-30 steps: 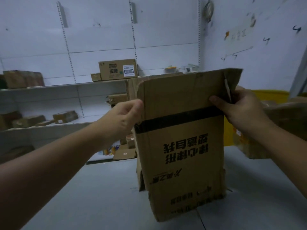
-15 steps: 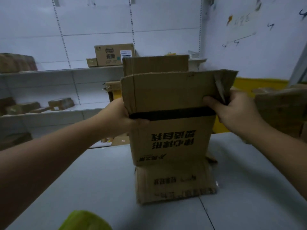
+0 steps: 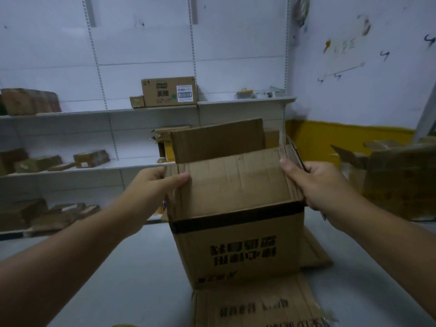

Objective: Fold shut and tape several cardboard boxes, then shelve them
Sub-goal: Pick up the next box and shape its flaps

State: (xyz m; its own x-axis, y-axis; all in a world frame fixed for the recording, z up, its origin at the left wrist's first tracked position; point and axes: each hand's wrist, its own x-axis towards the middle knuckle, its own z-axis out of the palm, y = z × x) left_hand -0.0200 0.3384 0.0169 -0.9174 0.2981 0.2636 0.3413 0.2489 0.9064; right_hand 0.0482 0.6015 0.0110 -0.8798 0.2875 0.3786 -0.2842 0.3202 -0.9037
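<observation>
Box (image 3: 238, 244) stands upright mid-worktop (image 3: 132, 279), print upside down. My left hand (image 3: 151, 185) has its grip pinched on the near flap (image 3: 236, 182) at the box's left corner, and my right hand (image 3: 323, 185) is clamped round its right corner. Best bet imo: tuck the side flaps first, then press the near flap and far flap (image 3: 217, 140) flat. Can't see inside the box, and the right side flap's mostly behind my fingers.

Brown cardboard box (image 3: 236, 246) stands upright on the gray surface (image 3: 141, 267), print upside down, black tape band around it, top flaps raised, bottom flaps splayed flat.
</observation>
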